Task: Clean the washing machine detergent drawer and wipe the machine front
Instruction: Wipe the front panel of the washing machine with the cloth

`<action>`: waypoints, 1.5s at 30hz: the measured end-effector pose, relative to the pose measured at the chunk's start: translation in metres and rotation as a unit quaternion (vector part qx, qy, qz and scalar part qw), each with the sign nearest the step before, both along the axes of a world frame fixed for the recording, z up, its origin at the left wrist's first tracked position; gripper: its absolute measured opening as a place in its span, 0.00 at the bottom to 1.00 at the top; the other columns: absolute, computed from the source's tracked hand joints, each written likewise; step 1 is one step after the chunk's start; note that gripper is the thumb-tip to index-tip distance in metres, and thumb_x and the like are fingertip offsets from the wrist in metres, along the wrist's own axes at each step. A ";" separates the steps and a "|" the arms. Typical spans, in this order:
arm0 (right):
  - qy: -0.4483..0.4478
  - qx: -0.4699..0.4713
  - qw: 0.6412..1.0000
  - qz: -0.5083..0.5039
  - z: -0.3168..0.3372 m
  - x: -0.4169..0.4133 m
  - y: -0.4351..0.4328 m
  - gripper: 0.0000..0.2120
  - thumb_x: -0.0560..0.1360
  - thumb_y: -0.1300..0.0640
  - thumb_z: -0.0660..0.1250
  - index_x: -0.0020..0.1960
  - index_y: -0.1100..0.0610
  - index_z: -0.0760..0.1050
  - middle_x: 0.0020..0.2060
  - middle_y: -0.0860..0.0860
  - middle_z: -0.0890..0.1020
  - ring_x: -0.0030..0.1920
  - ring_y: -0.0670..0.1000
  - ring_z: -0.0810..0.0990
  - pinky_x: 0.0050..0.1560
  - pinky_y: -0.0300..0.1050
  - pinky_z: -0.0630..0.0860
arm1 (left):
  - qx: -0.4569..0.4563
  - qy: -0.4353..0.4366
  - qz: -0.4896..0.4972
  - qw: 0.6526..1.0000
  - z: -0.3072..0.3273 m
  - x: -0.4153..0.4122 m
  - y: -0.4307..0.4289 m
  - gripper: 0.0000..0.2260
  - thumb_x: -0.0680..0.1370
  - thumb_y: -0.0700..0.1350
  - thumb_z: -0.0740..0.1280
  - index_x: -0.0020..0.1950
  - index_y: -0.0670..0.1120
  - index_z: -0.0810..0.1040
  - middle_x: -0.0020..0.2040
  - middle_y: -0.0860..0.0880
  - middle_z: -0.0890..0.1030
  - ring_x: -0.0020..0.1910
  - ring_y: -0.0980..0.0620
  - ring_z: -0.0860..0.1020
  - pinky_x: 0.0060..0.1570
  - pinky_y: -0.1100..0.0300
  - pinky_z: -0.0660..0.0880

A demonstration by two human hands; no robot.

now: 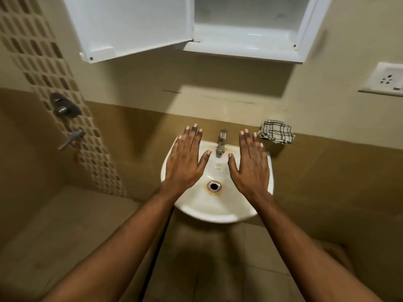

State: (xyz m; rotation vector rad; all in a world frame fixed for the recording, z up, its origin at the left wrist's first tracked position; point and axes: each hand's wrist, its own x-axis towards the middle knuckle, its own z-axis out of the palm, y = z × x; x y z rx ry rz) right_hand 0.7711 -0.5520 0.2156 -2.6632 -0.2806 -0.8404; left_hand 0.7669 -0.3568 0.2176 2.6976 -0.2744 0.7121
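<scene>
My left hand (185, 162) and my right hand (250, 164) are stretched out flat, palms down, fingers apart, above a small white wall basin (214, 211). Neither hand holds anything. A chrome tap (221, 141) stands at the basin's back edge between the two hands. The drain (214, 185) with a rust stain around it lies below them. A black-and-white checked cloth (276, 131) sits on a ledge just right of my right hand. No washing machine or detergent drawer is in view.
A white wall cabinet (246, 49) hangs above the basin, its door (130, 29) swung open to the left. Shower valves (65, 107) are on the patterned tile strip at left. A wall socket (386, 80) is at the right. Tiled floor lies below.
</scene>
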 end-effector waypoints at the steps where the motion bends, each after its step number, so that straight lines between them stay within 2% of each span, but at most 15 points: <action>1: 0.003 -0.003 1.000 -0.013 -0.002 0.009 -0.010 0.31 0.80 0.49 0.58 0.80 0.55 0.54 0.79 0.51 0.57 0.79 0.50 0.51 0.77 0.44 0.43 | -0.002 0.000 -0.009 1.000 -0.001 0.013 -0.009 0.29 0.84 0.57 0.54 0.82 0.46 0.54 0.82 0.48 0.51 0.81 0.52 0.46 0.75 0.61 0.36; 9: 0.051 0.011 0.996 -0.073 -0.017 0.100 -0.085 0.30 0.79 0.49 0.61 0.79 0.54 0.59 0.78 0.52 0.60 0.79 0.54 0.53 0.76 0.54 0.51 | -0.019 0.002 -0.078 0.997 -0.010 0.111 -0.084 0.29 0.83 0.58 0.51 0.81 0.44 0.58 0.82 0.47 0.53 0.81 0.51 0.48 0.77 0.57 0.43; 14: 0.085 -0.019 0.994 -0.063 -0.027 0.166 -0.123 0.25 0.76 0.44 0.61 0.70 0.53 0.73 0.71 0.52 0.73 0.75 0.58 0.64 0.73 0.59 0.57 | -0.011 0.022 -0.073 0.997 -0.024 0.160 -0.113 0.27 0.83 0.56 0.55 0.78 0.42 0.63 0.80 0.44 0.60 0.80 0.46 0.55 0.76 0.50 0.55; 16: 0.104 -0.035 0.992 -0.060 -0.031 0.187 -0.131 0.28 0.75 0.40 0.61 0.71 0.53 0.72 0.71 0.52 0.73 0.75 0.56 0.64 0.74 0.60 0.56 | -0.010 0.038 -0.076 0.996 -0.029 0.175 -0.119 0.27 0.83 0.56 0.55 0.77 0.42 0.64 0.80 0.43 0.60 0.80 0.45 0.56 0.76 0.48 0.57; 20: 0.177 -0.087 0.978 -0.064 -0.044 0.217 -0.148 0.43 0.73 0.29 0.59 0.79 0.54 0.57 0.78 0.51 0.60 0.79 0.54 0.52 0.76 0.58 0.49 | -0.020 0.060 -0.083 0.995 -0.036 0.198 -0.131 0.28 0.83 0.57 0.53 0.77 0.42 0.64 0.80 0.42 0.61 0.79 0.44 0.57 0.75 0.48 0.57; 24: 0.173 -0.119 0.976 -0.059 -0.055 0.226 -0.151 0.37 0.76 0.32 0.55 0.77 0.52 0.61 0.77 0.52 0.62 0.78 0.57 0.58 0.74 0.60 0.57 | -0.027 0.063 -0.081 0.994 -0.041 0.208 -0.136 0.28 0.83 0.57 0.55 0.77 0.42 0.64 0.80 0.42 0.61 0.79 0.44 0.57 0.74 0.49 0.57; 26: 0.130 -0.094 0.986 -0.045 -0.058 0.223 -0.151 0.32 0.77 0.35 0.52 0.74 0.52 0.68 0.74 0.53 0.68 0.76 0.58 0.63 0.72 0.60 0.61 | -0.030 0.063 -0.082 0.994 -0.044 0.211 -0.138 0.28 0.83 0.57 0.55 0.77 0.42 0.64 0.80 0.42 0.61 0.79 0.44 0.57 0.74 0.50 0.56; 29: 0.137 0.022 0.989 -0.052 -0.052 0.222 -0.149 0.26 0.81 0.41 0.56 0.71 0.56 0.72 0.70 0.58 0.74 0.72 0.60 0.69 0.71 0.56 0.63 | -0.032 0.067 -0.080 0.994 -0.047 0.213 -0.140 0.28 0.83 0.57 0.55 0.77 0.42 0.64 0.80 0.42 0.61 0.79 0.44 0.57 0.74 0.50 0.56; 31: 0.148 0.131 0.977 -0.080 -0.043 0.222 -0.146 0.30 0.79 0.34 0.55 0.60 0.57 0.79 0.57 0.61 0.82 0.59 0.62 0.79 0.61 0.55 0.73 | -0.035 0.067 -0.080 0.994 -0.050 0.213 -0.138 0.28 0.83 0.57 0.54 0.77 0.42 0.64 0.80 0.43 0.61 0.80 0.45 0.57 0.75 0.50 0.56; 33: 0.154 0.326 0.930 -0.074 -0.031 0.220 -0.142 0.35 0.75 0.28 0.52 0.44 0.58 0.79 0.40 0.58 0.84 0.44 0.60 0.83 0.46 0.56 0.79 | -0.042 0.064 -0.079 0.994 -0.049 0.212 -0.136 0.27 0.83 0.57 0.54 0.77 0.42 0.63 0.80 0.44 0.60 0.80 0.46 0.56 0.75 0.50 0.56; 35: 0.157 0.534 0.829 -0.056 -0.019 0.220 -0.136 0.28 0.74 0.31 0.62 0.40 0.58 0.78 0.39 0.57 0.84 0.43 0.59 0.84 0.44 0.58 0.82 | -0.054 0.065 -0.071 0.994 -0.045 0.209 -0.131 0.26 0.84 0.56 0.55 0.78 0.43 0.62 0.80 0.44 0.59 0.80 0.47 0.55 0.75 0.51 0.55; 37: 0.170 0.682 0.711 -0.032 -0.007 0.219 -0.131 0.29 0.68 0.30 0.69 0.46 0.57 0.79 0.44 0.55 0.84 0.47 0.59 0.84 0.50 0.59 0.80 | -0.071 0.071 -0.056 0.993 -0.041 0.203 -0.126 0.26 0.84 0.56 0.54 0.78 0.44 0.62 0.81 0.46 0.58 0.81 0.49 0.53 0.76 0.52 0.53; 40: 0.218 0.790 0.568 0.070 0.001 0.207 -0.121 0.28 0.78 0.35 0.58 0.61 0.57 0.78 0.54 0.57 0.84 0.53 0.61 0.83 0.61 0.70 0.72 | -0.096 0.071 -0.046 0.992 -0.035 0.189 -0.115 0.26 0.84 0.58 0.51 0.78 0.45 0.63 0.81 0.47 0.58 0.81 0.50 0.53 0.76 0.52 0.54; 42: 0.243 0.833 0.485 0.108 -0.001 0.196 -0.112 0.29 0.81 0.36 0.51 0.67 0.56 0.75 0.58 0.59 0.82 0.56 0.62 0.81 0.60 0.67 0.75 | -0.116 0.066 -0.050 0.990 -0.030 0.177 -0.106 0.25 0.84 0.57 0.52 0.77 0.45 0.64 0.81 0.46 0.59 0.80 0.50 0.54 0.76 0.50 0.56; 45: 0.259 0.892 0.353 0.112 -0.011 0.176 -0.096 0.30 0.81 0.37 0.50 0.71 0.56 0.72 0.61 0.60 0.81 0.62 0.62 0.78 0.58 0.61 0.78 | -0.140 0.054 -0.045 0.988 -0.024 0.158 -0.091 0.22 0.85 0.53 0.55 0.76 0.45 0.66 0.80 0.47 0.60 0.80 0.50 0.55 0.76 0.50 0.57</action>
